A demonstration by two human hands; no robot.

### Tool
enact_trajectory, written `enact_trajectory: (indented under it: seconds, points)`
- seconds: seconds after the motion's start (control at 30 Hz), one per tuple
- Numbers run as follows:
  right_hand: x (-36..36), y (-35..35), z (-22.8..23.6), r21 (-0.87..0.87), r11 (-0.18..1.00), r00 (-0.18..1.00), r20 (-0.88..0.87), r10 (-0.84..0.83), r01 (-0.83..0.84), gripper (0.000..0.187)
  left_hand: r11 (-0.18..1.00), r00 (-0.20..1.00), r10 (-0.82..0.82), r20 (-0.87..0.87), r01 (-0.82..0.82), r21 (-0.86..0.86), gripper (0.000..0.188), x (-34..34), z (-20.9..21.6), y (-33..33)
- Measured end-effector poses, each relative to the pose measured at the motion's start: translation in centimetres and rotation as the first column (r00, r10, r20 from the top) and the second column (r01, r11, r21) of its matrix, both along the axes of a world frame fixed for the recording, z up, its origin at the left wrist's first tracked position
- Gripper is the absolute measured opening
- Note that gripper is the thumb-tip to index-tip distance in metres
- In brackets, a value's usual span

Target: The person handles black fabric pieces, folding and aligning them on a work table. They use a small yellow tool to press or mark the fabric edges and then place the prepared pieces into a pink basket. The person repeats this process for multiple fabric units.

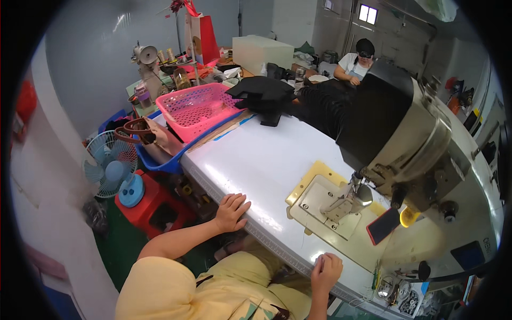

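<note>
Rests the slightly spread, empty fingers of the left hand (232, 212) on the near edge of the white table (250, 160) and curls those of the right hand (326, 272) loosely at the same edge, with any grip impossible to tell, both seemingly placed for support. Faces the sewing machine (413, 152) just beyond, with a pale plate (312, 193) lying flat, presumably for smooth feeding. Has black pieces (264, 92) heaped at the far side beside a pink basket (197, 117), perhaps for easy reach.

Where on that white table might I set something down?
The white tabletop is bare between the left hand, black pieces and yellow plate. It's crowded under the sewing machine head and among metal parts, lower right.
</note>
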State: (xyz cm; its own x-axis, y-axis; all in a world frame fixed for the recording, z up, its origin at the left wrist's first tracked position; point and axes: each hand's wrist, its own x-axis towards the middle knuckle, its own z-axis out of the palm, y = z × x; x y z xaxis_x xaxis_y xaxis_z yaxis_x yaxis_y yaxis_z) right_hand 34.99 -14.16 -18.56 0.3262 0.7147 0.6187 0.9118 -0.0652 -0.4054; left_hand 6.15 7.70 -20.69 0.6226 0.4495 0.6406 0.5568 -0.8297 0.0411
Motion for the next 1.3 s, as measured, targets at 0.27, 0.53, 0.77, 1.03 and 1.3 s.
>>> enact_trajectory:
  seconds: [0.27,0.53,0.77,1.03,1.3]
  points:
    - [-0.1,2.9,1.6,-0.122,0.988,0.996,-0.004,-0.094,0.093,0.013,0.986,0.985,0.163,-0.049,-0.162,0.030,0.073,6.1,8.1,13.5]
    - [0.0,3.7,1.1,-0.047,0.982,0.982,0.056,-0.179,0.182,0.012,0.892,0.929,0.368,0.030,-0.362,0.270,0.097,13.5,14.1,32.2]
    - [-0.3,4.3,1.6,-0.032,0.967,0.967,0.009,-0.254,0.254,0.012,0.793,0.951,0.296,-0.094,-0.189,0.579,0.020,12.0,12.8,40.1]
    - [0.1,3.0,1.3,-0.030,0.935,0.935,-0.015,-0.354,0.354,0.008,0.889,0.865,0.263,0.427,-0.389,0.241,0.024,11.3,28.9,37.3]
    - [0.6,3.0,2.4,0.093,0.971,0.972,-0.103,-0.210,0.220,0.008,0.398,0.518,0.428,0.741,0.628,-0.669,0.048,-3.5,15.0,30.7]
